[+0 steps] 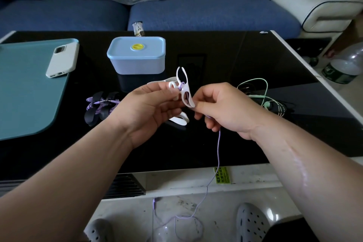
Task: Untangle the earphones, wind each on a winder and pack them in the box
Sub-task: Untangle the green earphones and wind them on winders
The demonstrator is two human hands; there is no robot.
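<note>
The fingers (167, 105) of the left hand (149, 104) curl round a white winder (185, 92) and hold it upright and a little tilted. The right hand (222, 108) pinches the purple cord (219, 143) just under the winder's lower end, thumb against forefinger, with the other fingers curled.

The winder looks like light, springy plastic with thin prongs at the top, so it is best held by its broad middle. The cord is thin, limp and slippery. It probably needs a pinch close to the winder and steady tension, and no hard pulling near the earbuds. From the right fingers it hangs off the tabletop (235, 139) to the floor.

Just below the fingers lies one spare winder (179, 121), and a white piece shows beyond them, though whether it is another winder cannot be told. The green earphones (263, 96) lie loose to the right of the right hand. Left of the left hand is one purple bundle (100, 106) with dark parts. Beyond the fingers stands one box (137, 61), lid on.
</note>
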